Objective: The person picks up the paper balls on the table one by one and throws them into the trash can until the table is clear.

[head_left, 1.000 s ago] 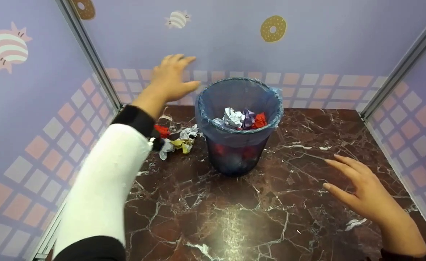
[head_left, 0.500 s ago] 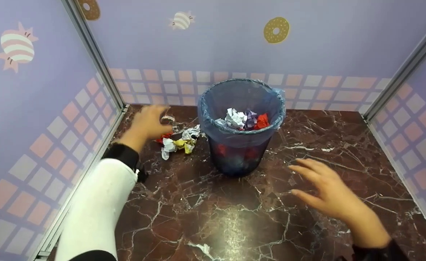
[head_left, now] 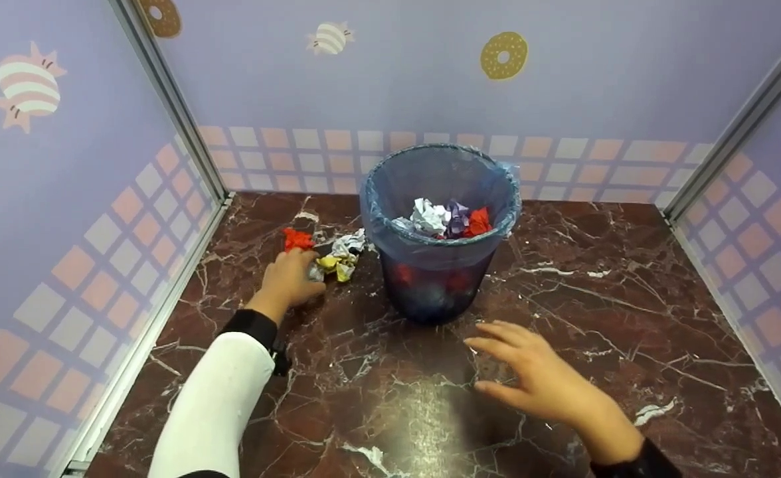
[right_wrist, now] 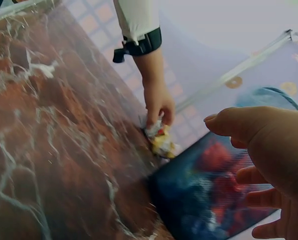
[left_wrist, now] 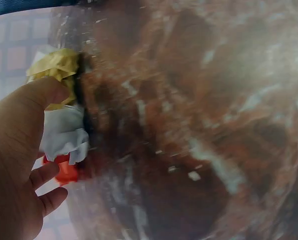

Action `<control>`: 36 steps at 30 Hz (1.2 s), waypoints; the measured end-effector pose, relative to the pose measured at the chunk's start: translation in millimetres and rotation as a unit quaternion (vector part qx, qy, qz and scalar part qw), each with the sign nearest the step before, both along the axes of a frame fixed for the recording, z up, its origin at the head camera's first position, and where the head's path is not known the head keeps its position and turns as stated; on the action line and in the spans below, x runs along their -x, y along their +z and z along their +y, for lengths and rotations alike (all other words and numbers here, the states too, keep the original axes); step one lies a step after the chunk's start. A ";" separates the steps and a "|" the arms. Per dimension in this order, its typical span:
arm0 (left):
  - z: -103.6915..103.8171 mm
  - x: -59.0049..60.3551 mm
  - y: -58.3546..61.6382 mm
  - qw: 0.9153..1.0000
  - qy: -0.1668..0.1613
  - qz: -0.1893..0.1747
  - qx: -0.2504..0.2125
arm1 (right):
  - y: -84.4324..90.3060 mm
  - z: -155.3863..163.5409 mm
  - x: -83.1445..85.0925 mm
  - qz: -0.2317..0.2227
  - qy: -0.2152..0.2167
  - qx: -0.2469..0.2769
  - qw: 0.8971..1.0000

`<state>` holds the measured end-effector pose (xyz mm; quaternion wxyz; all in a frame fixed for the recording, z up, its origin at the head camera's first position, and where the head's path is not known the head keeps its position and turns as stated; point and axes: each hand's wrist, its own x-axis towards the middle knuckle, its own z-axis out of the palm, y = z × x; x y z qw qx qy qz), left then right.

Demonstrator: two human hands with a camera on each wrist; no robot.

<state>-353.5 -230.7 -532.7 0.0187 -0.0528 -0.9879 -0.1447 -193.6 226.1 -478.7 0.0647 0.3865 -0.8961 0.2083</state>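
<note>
A small pile of crumpled paper lies on the dark marble table left of a dark bin lined with a blue bag. My left hand reaches into the pile, thumb and fingers curled round a white crumpled paper. A yellow wad lies beside the held paper, and a red wad lies under my fingers. My right hand hovers open above the table, in front of the bin. The right wrist view shows my left hand down on the pile.
The bin holds white, purple and red crumpled papers. A red wad and a white-and-yellow wad lie beside my left hand. Purple patterned walls enclose the table on the left, back and right.
My left hand has come down from beside the bin's rim to the paper pile and closed on the white paper. My right hand has slid left toward the bin's front.
</note>
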 end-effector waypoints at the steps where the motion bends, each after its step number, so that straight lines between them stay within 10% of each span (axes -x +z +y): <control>1: 0.3 -1.1 -2.9 1.000 0.006 -0.001 -0.001 | -1.6 -2.4 -0.6 -0.005 0.005 0.000 1.000; 17: -2.2 -18.8 -34.2 0.994 0.070 -0.011 -0.079 | -16.6 -13.9 -4.1 -0.042 0.021 0.013 0.999; 36: 4.6 -21.0 -44.3 0.998 0.060 0.031 -0.009 | -26.0 -15.0 -5.6 -0.038 0.027 0.037 0.998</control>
